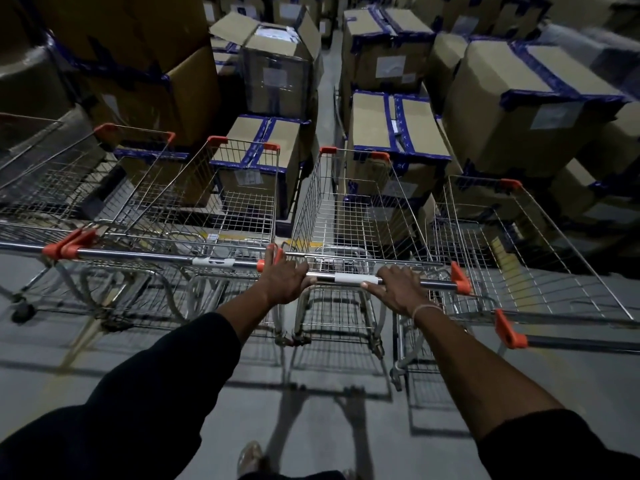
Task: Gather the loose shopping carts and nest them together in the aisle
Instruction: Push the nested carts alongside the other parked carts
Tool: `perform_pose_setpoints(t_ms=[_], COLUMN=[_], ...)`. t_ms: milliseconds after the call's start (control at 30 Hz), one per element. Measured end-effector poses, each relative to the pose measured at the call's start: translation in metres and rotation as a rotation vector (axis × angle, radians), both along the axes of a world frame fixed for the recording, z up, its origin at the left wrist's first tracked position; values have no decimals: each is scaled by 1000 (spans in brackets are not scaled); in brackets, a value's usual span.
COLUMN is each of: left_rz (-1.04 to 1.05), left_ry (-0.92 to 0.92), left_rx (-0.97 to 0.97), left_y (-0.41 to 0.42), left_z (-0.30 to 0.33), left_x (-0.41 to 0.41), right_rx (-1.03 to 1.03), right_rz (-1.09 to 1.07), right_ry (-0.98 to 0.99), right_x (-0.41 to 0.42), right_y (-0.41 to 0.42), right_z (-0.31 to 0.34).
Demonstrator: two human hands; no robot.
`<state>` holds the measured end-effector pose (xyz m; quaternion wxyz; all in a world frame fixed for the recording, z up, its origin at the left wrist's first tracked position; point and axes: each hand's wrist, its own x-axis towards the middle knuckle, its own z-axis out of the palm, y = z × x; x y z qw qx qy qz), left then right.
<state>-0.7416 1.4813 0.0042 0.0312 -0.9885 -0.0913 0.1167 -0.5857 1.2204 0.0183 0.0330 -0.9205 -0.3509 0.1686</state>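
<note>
Straight ahead stands a wire shopping cart (349, 216) with orange corner caps. Both hands grip its chrome handle bar (349, 278): my left hand (282, 277) at the bar's left end, my right hand (401, 289) right of the white label. To the left, two more carts (221, 202) stand close together side by side, sharing a line of handles (149, 256). A fourth cart (519, 258) sits at the right, its handle (571, 344) nearer to me. All the baskets are empty.
Stacks of taped cardboard boxes (398, 133) fill the area behind the carts, with a narrow floor gap (323, 109) running between them. Grey concrete floor (311, 410) lies under me. My foot (249, 455) shows at the bottom edge.
</note>
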Motion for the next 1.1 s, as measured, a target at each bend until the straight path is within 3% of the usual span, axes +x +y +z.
perform_pose_setpoints(t_ms=[500,733,1100], left_rz=[0,-20,-203], left_ry=[-122,-148,-178], left_rx=[-106,-105,-212], left_y=[-133,-159,-219], left_z=[-8,-12,-6], left_x=[60,70,121], right_rx=[24,60,251], right_rz=[23,44,-158], right_ry=[-85,-72,-54], right_x=[32,32,77], right_y=[-94,-107,-174], right_z=[-10,-6,21])
